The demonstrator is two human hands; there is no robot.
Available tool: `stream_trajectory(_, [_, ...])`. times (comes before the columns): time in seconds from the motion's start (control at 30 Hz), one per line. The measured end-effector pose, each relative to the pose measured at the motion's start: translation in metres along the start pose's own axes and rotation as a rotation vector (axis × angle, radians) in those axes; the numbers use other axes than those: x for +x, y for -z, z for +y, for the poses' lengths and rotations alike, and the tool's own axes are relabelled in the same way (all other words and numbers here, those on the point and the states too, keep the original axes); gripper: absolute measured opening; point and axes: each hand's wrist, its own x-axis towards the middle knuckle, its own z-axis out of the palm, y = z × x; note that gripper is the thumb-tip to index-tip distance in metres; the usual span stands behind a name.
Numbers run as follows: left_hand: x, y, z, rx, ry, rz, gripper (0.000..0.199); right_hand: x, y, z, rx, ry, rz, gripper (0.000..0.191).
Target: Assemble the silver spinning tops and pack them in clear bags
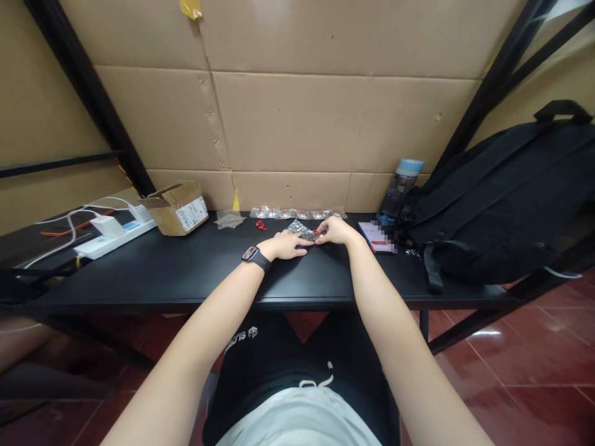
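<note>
A crinkled clear plastic bag (302, 230) lies on the black table in front of me. My left hand (287, 244), with a dark watch on the wrist, rests flat over the bag's near side. Its fingers are stretched out and hold nothing. At the bag's right end, my right hand (335, 231) is closed in a pinch on a small red piece (317, 233), mostly hidden by the fingertips. Left of the bag lies a loose red coiled item (261, 225). Behind, along the cardboard wall, runs a row of small clear packets (297, 214) with red bits inside.
Flat clear bags (229, 218) and an opened cardboard box (179, 210) sit to the left, beside a white power strip (116, 238) with cables. To the right are a phone (375, 236), a blue-lidded bottle (398, 189) and a large black backpack (502, 198).
</note>
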Motion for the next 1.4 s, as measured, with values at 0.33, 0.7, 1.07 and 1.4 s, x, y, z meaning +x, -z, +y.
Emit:
stream_trajectory(0.33, [0.001, -0.002, -0.002, -0.005, 0.001, -0.017, 0.054, -0.006, 0.001, -0.005, 0.112, 0.021, -0.07, 0.033])
stream_trajectory(0.7, [0.001, -0.004, -0.008, -0.041, -0.034, -0.015, 0.056, 0.0, -0.008, -0.01, 0.077, 0.021, 0.057, 0.017])
stream_trajectory(1.07, [0.0, -0.001, -0.012, -0.038, -0.046, -0.046, 0.061, 0.004, -0.016, -0.009, 0.056, 0.052, 0.13, 0.019])
stream_trajectory(1.4, [0.001, -0.002, -0.016, -0.045, -0.074, -0.02, 0.055, 0.005, -0.03, -0.028, -0.059, -0.089, 0.178, 0.029])
